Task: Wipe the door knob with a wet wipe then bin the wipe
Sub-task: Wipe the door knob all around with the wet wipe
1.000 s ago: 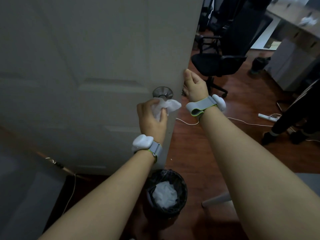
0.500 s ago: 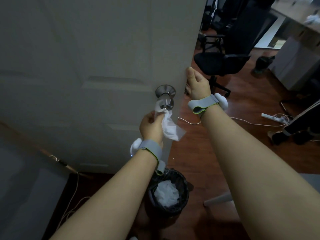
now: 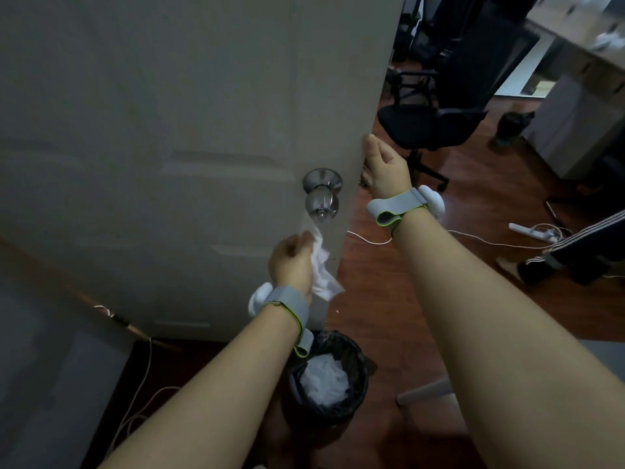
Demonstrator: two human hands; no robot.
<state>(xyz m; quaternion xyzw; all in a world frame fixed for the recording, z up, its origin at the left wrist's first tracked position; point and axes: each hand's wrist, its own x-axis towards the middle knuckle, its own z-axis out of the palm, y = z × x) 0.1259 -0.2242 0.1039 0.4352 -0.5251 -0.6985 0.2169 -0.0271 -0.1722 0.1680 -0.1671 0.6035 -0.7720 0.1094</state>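
Left hand (image 3: 292,262) closed around a crumpled white wet wipe (image 3: 321,269), fingers curled and pinching its upper part; loose lower corner of the wipe hanging below and to the right of the fingers, thin, creased and slightly translucent; top edge of the wipe reaching up from the fingertips towards the underside of the door knob (image 3: 321,201), contact with the metal too blurred to tell. Knob just above the left fingers: rounded, polished silver metal, flared circular rose behind it, small keyhole or button on the face. Right hand (image 3: 385,170) up and to the right of the knob, gripping the free edge of the door (image 3: 169,130), thumb on the near face, remaining fingers wrapped out of sight behind the edge. Door pale grey-white, matte, with raised rectangular panel mouldings. Grey fabric straps edged in lime green on both wrists, each carrying a smooth white rounded module. Directly below the left wrist, on the reddish-brown wooden floor, a small round bin (image 3: 333,377) lined with a glossy black bag and holding crumpled white wipes (image 3: 324,380). Beyond the right fingers, a black office chair (image 3: 436,120); thin white cables on the floor.
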